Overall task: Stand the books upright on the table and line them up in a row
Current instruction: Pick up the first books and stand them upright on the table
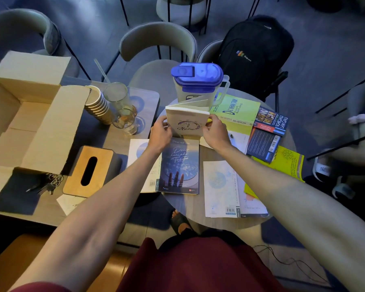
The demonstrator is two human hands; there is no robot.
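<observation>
A white book point(187, 121) stands upright on the round table point(211, 152), slightly fanned open at the top. My left hand point(160, 133) grips its left edge and my right hand point(216, 131) grips its right edge. Flat in front of it lies a dark blue book point(180, 167), partly over a white one point(135, 152). A pale book point(221, 188) lies flat at the near right. A green book point(238, 110), a navy book point(266, 133) and a yellow book point(287, 163) lie flat at the far right.
A blue-lidded pitcher point(198, 83) stands just behind the upright book. On the left table are two glasses point(122, 106), stacked paper cups point(98, 104), a wooden tissue box point(89, 171), keys point(49, 184) and an open cardboard box point(30, 114). Chairs and a black backpack point(255, 53) stand behind.
</observation>
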